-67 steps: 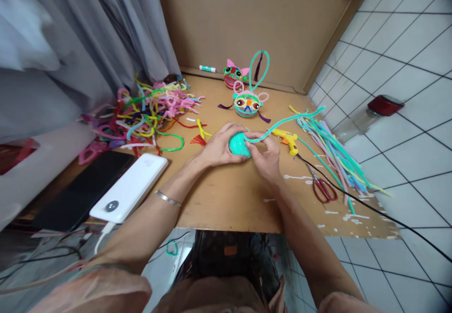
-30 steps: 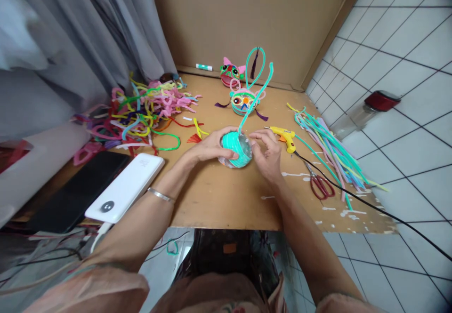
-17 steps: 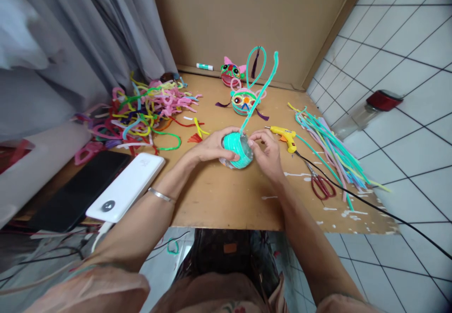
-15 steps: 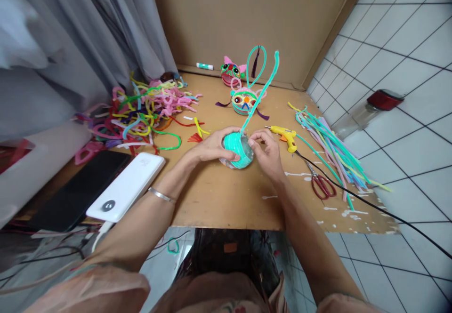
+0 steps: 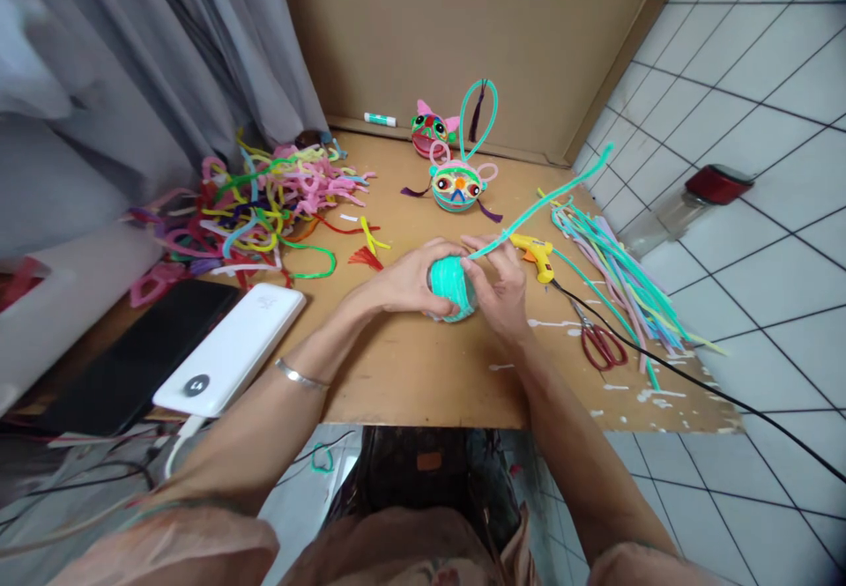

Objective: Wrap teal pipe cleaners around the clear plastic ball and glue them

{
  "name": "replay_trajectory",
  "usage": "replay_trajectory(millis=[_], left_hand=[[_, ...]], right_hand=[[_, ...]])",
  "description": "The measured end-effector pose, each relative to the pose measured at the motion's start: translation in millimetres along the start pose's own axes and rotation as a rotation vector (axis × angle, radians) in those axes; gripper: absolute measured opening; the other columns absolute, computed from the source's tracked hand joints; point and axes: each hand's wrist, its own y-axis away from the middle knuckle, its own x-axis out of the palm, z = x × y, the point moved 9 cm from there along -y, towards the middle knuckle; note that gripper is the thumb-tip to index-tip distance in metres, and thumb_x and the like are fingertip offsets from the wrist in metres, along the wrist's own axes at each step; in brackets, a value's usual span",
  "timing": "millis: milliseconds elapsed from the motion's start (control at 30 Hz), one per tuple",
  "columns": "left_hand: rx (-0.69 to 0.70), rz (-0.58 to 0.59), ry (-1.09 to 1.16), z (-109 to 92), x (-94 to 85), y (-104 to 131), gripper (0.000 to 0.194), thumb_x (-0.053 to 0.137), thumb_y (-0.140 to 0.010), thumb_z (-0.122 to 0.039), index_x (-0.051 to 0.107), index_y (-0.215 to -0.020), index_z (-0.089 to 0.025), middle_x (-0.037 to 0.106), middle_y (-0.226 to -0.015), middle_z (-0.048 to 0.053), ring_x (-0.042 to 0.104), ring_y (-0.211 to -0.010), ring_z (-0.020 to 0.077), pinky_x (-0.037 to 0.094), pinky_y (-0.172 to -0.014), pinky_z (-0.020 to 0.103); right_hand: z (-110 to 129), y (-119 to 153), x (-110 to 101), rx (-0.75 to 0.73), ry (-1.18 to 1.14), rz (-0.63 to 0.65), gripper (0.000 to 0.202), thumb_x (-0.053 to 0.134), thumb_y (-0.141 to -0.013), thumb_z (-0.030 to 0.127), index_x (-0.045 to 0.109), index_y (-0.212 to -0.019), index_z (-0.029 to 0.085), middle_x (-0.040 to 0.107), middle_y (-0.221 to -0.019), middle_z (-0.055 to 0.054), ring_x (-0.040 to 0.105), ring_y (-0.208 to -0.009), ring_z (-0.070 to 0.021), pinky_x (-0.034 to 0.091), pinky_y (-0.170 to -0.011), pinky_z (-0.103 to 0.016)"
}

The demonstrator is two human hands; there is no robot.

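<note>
A small rounded body wrapped in turquoise pipe cleaner [image 5: 452,288] is held just above the table's middle. My left hand [image 5: 416,278] is closed around its left side, thumb in front. From its top right, the loose end of the turquoise pipe cleaner [image 5: 548,196] slants up to the right. My right hand [image 5: 500,282] pinches this strand close to the body, with thumb and forefinger against the body's right edge. Just right of that hand lies a yellow glue gun [image 5: 534,255], its nozzle partly hidden behind the strand and fingers.
Two finished animal-face ornaments [image 5: 456,185] stand at the back. Tangled pipe cleaners [image 5: 264,207] heap at left; straight ones [image 5: 621,278] lie at right. Red-handled scissors [image 5: 601,346], a black cord [image 5: 661,377], a white power bank [image 5: 231,348] and a black phone [image 5: 138,357] surround the work area.
The strand has swung down from steep to a low slant toward the right. The wrapped body has turned and shifted slightly right, and my right fingers have closed on the strand's base.
</note>
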Motion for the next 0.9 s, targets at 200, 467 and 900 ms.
replay_trajectory(millis=[200, 467, 900], left_hand=[[0.044, 0.022, -0.031, -6.6, 3.7, 0.2, 0.068, 0.078, -0.058, -0.031, 0.06, -0.123, -0.02, 0.06, -0.125, 0.008, 0.059, -0.117, 0.0294, 0.047, -0.105, 0.047], [0.026, -0.003, -0.002, -3.8, 0.8, -0.8, 0.068, 0.08, -0.056, -0.029, 0.06, -0.12, -0.022, 0.06, -0.125, 0.007, 0.06, -0.115, 0.0287, 0.046, -0.105, 0.048], [-0.026, -0.026, 0.026, 7.1, 0.2, -1.0, 0.071, 0.082, -0.054, -0.033, 0.06, -0.121, -0.02, 0.059, -0.125, 0.008, 0.059, -0.116, 0.0295, 0.047, -0.104, 0.047]], right_hand=[[2.6, 0.2, -3.4, -0.038, 0.03, -0.049, 0.026, 0.051, -0.097, 0.029, 0.077, -0.097, 0.026, 0.068, -0.096, -0.005, 0.065, -0.095, -0.0203, 0.056, -0.089, -0.042], [10.5, -2.4, -18.5, -0.042, 0.002, -0.184, 0.019, 0.06, -0.094, 0.031, 0.077, -0.102, 0.029, 0.072, -0.096, -0.004, 0.067, -0.094, -0.0189, 0.057, -0.087, -0.039], [24.9, -17.2, -26.2, -0.078, 0.068, -0.243, 0.016, 0.062, -0.093, 0.028, 0.078, -0.096, 0.028, 0.073, -0.087, -0.002, 0.068, -0.081, -0.018, 0.057, -0.077, -0.035]])
